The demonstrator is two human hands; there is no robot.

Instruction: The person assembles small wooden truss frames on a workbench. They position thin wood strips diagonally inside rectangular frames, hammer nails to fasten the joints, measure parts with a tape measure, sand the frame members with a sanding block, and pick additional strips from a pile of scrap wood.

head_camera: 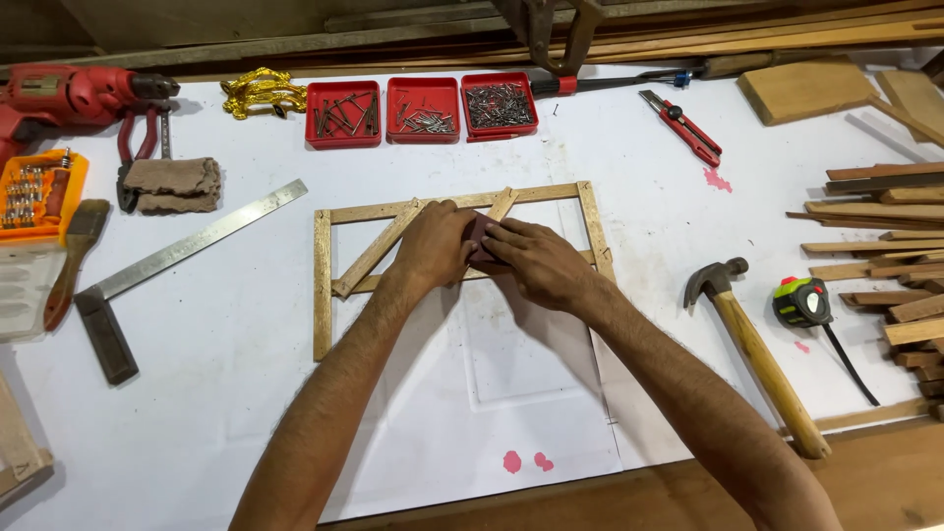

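Left hand (433, 246) and right hand (536, 261) meet, fingers curled, over a small dark block (482, 241) pinched between them. Block rests on the wooden strip frame (323, 285) lying flat beneath both hands. Hammer (757, 354) near the right hand; steel square (187, 246) well left.

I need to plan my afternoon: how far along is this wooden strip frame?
The wooden frame has its top, left and right strips, plus diagonal strips, in place. In hand: the left hand and right hand press a small dark piece at its middle. Left: the bottom stays open; the hammer lies untouched nearby.
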